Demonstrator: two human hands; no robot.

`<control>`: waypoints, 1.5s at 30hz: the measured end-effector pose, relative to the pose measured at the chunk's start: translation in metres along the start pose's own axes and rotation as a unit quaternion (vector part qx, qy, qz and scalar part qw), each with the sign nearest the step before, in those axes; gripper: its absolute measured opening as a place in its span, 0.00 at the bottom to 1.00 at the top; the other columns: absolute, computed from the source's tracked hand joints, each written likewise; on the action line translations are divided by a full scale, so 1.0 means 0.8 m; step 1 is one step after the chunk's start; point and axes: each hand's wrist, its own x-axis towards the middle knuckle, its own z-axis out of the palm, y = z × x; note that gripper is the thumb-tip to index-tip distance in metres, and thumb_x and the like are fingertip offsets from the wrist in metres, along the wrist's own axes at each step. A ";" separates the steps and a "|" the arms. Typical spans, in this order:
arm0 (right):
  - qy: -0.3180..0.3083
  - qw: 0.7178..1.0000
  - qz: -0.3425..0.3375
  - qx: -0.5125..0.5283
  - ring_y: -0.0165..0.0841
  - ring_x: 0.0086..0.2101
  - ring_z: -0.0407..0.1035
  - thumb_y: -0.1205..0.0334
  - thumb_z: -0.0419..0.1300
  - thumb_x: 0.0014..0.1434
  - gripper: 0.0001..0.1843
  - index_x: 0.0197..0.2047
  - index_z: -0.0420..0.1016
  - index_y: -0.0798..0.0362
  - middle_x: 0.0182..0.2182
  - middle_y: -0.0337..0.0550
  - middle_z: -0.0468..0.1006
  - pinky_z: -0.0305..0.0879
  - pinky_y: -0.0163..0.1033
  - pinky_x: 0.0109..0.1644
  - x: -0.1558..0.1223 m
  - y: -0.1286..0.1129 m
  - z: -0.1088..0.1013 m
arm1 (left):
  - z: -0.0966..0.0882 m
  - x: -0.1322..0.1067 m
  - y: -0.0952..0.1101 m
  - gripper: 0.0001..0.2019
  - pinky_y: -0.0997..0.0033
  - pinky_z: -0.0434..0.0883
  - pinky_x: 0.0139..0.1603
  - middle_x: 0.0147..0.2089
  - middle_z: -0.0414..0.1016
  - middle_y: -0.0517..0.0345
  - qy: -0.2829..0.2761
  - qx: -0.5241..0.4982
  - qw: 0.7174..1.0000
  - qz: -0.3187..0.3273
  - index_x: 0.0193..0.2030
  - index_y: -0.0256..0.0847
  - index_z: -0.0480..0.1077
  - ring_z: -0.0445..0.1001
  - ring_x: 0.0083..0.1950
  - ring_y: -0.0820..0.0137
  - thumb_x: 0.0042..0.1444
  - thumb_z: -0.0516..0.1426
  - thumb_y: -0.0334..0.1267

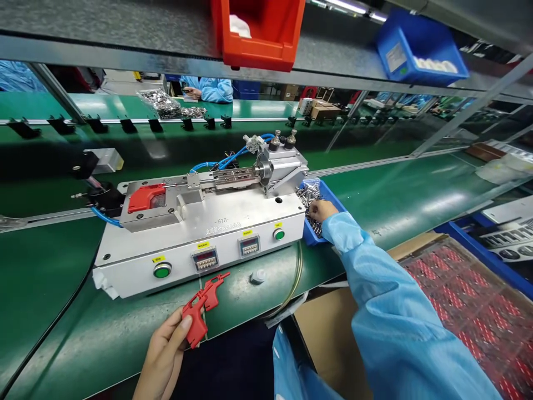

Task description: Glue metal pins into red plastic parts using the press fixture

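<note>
My left hand (171,339) is closed, pinching a red plastic pistol-shaped part (195,328) just in front of the bench machine. A second red shape (211,293) extends beyond it; whether the two are joined I cannot tell. My right hand (322,210) reaches into a blue bin (333,197) of small shiny metal pieces (308,193). Its fingers are drawn together among the pieces, and what they grip is hidden. Between the hands stands the machine (233,214), with a red part (146,198) seated in its left fixture.
A small whitish cap-like object (258,276) lies before the machine. Blue air hoses (239,158) run behind it. To the right are trays of red parts (470,300). Overhead, a shelf carries a red bin (262,53) and a blue bin (416,75). Another person's sleeve (216,90) shows across the bench.
</note>
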 end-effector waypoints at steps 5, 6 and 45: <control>0.074 0.989 -0.019 0.126 0.31 0.35 0.76 0.58 0.66 0.70 0.10 0.41 0.79 0.58 0.33 0.40 0.79 0.76 0.41 0.47 -0.013 0.001 -0.007 | -0.004 0.008 0.000 0.27 0.66 0.77 0.40 0.51 0.84 0.44 -0.054 0.018 0.998 -0.009 0.51 0.37 0.84 0.78 0.42 0.59 0.52 0.72 0.56; 0.095 0.983 -0.027 0.156 0.31 0.33 0.76 0.58 0.65 0.69 0.11 0.39 0.79 0.58 0.30 0.40 0.79 0.75 0.40 0.47 -0.019 -0.001 -0.013 | -0.004 0.008 0.000 0.27 0.65 0.77 0.43 0.51 0.84 0.44 -0.055 0.018 0.998 -0.009 0.50 0.37 0.84 0.78 0.44 0.57 0.52 0.72 0.56; 0.046 0.770 -0.140 0.621 0.43 0.48 0.82 0.55 0.61 0.74 0.08 0.53 0.75 0.46 0.44 0.46 0.85 0.77 0.54 0.59 -0.306 -0.226 0.063 | 0.037 -0.005 0.047 0.22 0.73 0.59 0.32 0.30 0.66 0.59 -0.126 0.071 0.989 0.036 0.38 0.36 0.79 0.58 0.30 0.72 0.61 0.65 0.58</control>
